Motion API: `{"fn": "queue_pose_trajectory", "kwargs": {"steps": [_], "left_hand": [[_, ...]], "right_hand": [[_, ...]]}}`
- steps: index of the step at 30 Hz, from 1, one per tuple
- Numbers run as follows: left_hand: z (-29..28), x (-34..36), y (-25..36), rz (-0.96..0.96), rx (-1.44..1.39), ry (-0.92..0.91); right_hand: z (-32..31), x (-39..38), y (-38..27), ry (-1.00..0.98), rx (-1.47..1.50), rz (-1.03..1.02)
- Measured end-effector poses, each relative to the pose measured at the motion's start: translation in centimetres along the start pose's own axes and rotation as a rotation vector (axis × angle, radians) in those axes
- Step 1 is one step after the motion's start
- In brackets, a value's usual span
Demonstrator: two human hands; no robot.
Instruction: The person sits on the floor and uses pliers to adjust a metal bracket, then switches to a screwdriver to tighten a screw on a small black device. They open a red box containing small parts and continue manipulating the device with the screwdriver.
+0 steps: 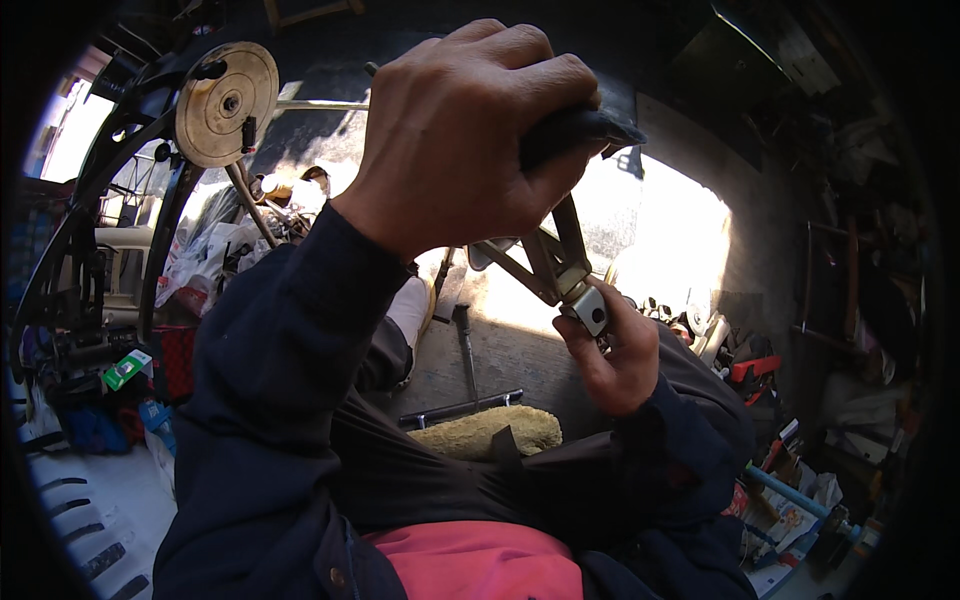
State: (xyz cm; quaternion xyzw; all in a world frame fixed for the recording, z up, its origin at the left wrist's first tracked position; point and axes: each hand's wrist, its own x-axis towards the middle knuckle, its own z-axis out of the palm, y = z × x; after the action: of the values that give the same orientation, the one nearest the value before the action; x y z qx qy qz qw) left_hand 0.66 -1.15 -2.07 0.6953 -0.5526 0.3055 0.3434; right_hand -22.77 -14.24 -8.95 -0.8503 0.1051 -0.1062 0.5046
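Observation:
High in the middle of the view, my left hand [470,130] is closed around a black, smooth-edged part [580,130], most of which its fingers hide. Brown-grey metal bars [545,255] slant down beneath it and meet at a metal bracket [588,308] with a round hole. My right hand [622,355] pinches this bracket between thumb and fingers, lower and to the right. Between my legs on the floor lies a long dark metal tool [466,345] with a wider head. Nearer me are a black bar [465,407] and a rough yellowish block [490,432].
On the left stands a black frame carrying a round, worn disc [228,103]. Plastic bags [205,260] and loose parts crowd beside it. A red object [755,368], a blue-green tube [790,490] and other clutter lie on the right. Bright sunlight washes out the floor ahead.

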Motion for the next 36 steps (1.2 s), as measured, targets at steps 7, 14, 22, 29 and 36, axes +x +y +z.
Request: {"fn": "queue_pose_trajectory", "kwargs": {"steps": [7,14,22,29,36], "left_hand": [[0.1,0.1,-0.2,-0.001,-0.008,0.032],[0.0,0.1,-0.2,-0.022,-0.013,0.022],[-0.1,0.1,-0.1,-0.016,0.004,0.010],[0.0,0.1,0.0,-0.005,-0.007,0.010],[0.0,0.1,0.0,-0.008,0.001,0.003]], "right_hand": [[-0.4,-0.4,0.6,-0.149,0.530,0.301],[-0.8,0.2,2.0,-0.283,0.963,0.481],[-1.0,0.2,1.8,-0.326,0.856,0.435],[-0.6,-0.3,0.4,-0.208,0.580,0.358],[-1.1,0.2,0.8,-0.261,0.744,0.455]]}}
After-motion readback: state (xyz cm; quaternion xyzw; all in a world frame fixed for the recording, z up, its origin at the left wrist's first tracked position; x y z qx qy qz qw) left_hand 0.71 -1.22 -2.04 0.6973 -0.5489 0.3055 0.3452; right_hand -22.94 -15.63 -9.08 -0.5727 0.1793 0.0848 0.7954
